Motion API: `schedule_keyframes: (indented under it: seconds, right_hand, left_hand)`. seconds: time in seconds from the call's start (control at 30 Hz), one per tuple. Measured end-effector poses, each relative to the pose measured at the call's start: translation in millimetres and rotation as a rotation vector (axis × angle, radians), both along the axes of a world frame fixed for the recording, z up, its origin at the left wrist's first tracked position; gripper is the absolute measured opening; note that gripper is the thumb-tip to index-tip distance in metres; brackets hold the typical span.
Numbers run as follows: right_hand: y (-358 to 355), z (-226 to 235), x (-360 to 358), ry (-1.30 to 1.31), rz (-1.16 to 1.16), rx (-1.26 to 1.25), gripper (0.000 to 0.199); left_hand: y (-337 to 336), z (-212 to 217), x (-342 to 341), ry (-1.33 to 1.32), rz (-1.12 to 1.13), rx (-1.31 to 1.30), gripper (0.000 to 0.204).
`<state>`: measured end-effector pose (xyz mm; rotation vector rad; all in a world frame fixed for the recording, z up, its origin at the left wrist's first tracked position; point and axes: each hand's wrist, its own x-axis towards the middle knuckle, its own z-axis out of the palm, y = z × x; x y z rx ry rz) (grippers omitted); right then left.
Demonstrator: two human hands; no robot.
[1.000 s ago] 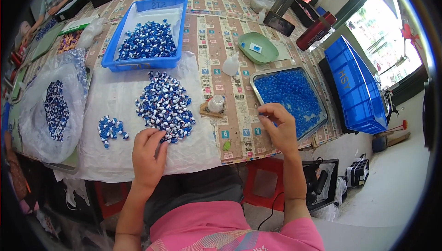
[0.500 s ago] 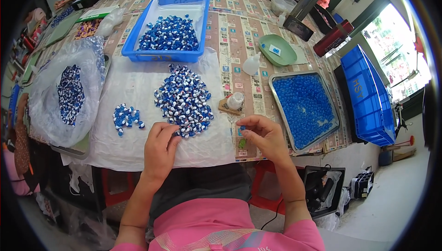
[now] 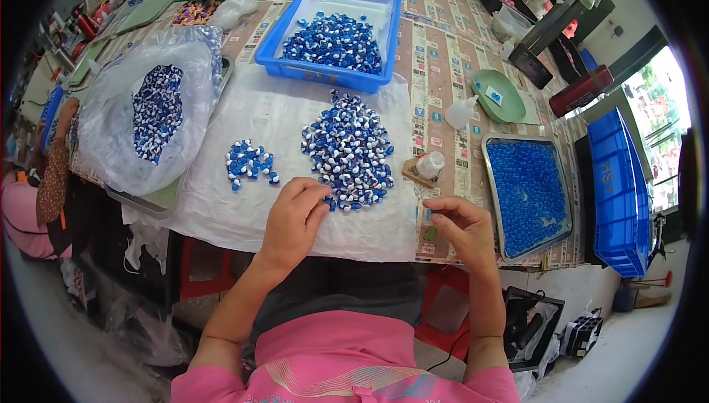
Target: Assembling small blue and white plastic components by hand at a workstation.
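Observation:
My left hand (image 3: 295, 220) is at the lower left edge of a pile of blue-and-white beads (image 3: 348, 148), its thumb and forefinger closed around a bead (image 3: 330, 202). The pile lies on a white sheet (image 3: 255, 107). To the right of the sheet, my right hand (image 3: 467, 231) hovers over the table with thumb and forefinger pinched; a small blue bead (image 3: 430, 212) shows between their tips, partly hidden. Left of the big pile sits a smaller group of blue-and-white beads (image 3: 249, 164). Just beyond my right hand stands a small translucent bottle (image 3: 430, 164) on a wooden block.
A blue tray (image 3: 325, 73) of beads stands behind the pile. On the left is a plastic bag (image 3: 103, 133) of beads. Clear blue beads fill a metal tray (image 3: 502, 244) on the right, near a green dish (image 3: 509, 111), a squeeze bottle (image 3: 461, 113) and a blue crate (image 3: 619, 189).
The whole scene has shifted rightward in the view, as my head has turned. Both hands stay near the same spots on the table, still pinched.

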<state>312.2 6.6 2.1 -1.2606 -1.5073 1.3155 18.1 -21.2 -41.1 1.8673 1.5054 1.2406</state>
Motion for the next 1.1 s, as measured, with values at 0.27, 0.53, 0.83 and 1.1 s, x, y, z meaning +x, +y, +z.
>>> schedule_keyframes:
  seconds: [0.27,0.53,0.83,1.1]
  right_hand:
    - [10.8,7.1,10.5,-0.085,-0.073,0.238,0.018]
    - [40.9,16.7,11.2,-0.167,-0.157,0.338,0.017]
    - [63.0,26.7,-10.2,-0.500,-0.123,0.591,0.015]
    - [62.3,24.2,-12.2,-0.567,-0.115,0.645,0.015]
  left_hand:
    - [-1.3,11.3,10.3,-0.026,0.028,0.042,0.017]
    - [-15.3,18.6,33.7,-0.625,-0.170,-0.173,0.018]
    - [-26.6,15.8,64.0,-1.069,-0.335,-0.634,0.015]
    - [-19.5,9.5,70.4,-1.154,-0.345,-0.742,0.022]
